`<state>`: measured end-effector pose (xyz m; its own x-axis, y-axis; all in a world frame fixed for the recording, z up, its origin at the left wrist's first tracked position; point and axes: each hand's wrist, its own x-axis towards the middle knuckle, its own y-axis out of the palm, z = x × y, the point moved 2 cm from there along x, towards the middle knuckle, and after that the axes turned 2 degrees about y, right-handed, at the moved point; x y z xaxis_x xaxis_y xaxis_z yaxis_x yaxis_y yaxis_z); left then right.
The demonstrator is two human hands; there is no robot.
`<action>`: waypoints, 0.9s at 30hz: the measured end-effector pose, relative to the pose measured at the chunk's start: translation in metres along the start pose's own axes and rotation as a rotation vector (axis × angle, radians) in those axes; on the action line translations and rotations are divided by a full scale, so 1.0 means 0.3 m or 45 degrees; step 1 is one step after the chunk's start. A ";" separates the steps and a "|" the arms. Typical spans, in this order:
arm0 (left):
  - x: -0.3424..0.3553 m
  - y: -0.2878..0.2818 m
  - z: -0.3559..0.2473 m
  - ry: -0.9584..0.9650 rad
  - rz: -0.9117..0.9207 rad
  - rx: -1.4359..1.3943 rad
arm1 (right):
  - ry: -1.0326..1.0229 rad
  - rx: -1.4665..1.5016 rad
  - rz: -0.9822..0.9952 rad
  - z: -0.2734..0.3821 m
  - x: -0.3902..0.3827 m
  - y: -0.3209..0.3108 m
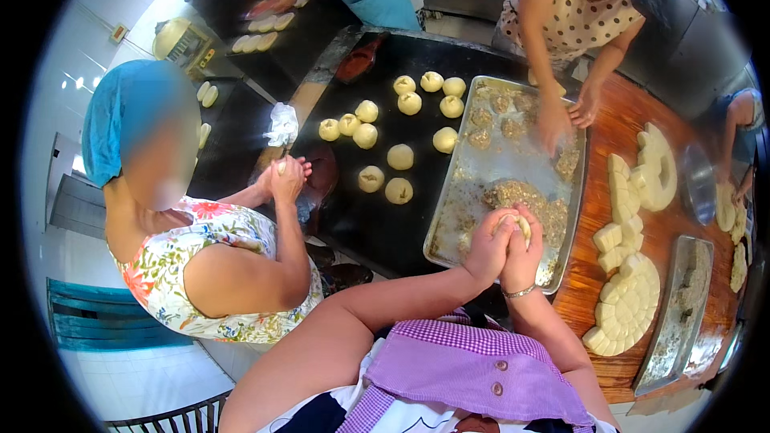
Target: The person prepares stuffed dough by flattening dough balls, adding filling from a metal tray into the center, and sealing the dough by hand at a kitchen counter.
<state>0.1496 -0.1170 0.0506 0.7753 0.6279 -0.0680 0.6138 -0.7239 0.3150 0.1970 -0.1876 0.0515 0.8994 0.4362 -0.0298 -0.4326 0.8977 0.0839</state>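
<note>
My left hand [487, 248] and my right hand [522, 258] are cupped together over the near end of a metal tray [473, 174]. Between them they close around a pale piece of dough [524, 228], mostly covered by my fingers. Just beyond my hands, a brown, crumbly mound of filling [515, 192] lies on the tray. Several filling lumps [512, 128] sit at its far end. Left of the tray, several round dough balls [400, 157] rest on a black work surface [337, 216]; some show puckered or creased tops.
On the right, a wooden table [573, 293] holds cut dough pieces [624, 305], a narrow metal tray [678, 313] and a metal bowl [698, 184]. A person across reaches into the large tray; one at left presses dough between both hands. Others work farther off.
</note>
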 end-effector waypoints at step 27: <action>-0.091 -0.039 -0.024 -0.027 0.002 -0.121 | 0.152 0.272 0.181 0.047 -0.083 -0.021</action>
<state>0.1202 -0.1238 0.0555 0.7800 0.6197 -0.0872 0.5964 -0.6938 0.4035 0.1781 -0.2049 0.0659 0.8113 0.5724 -0.1186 -0.5193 0.7989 0.3036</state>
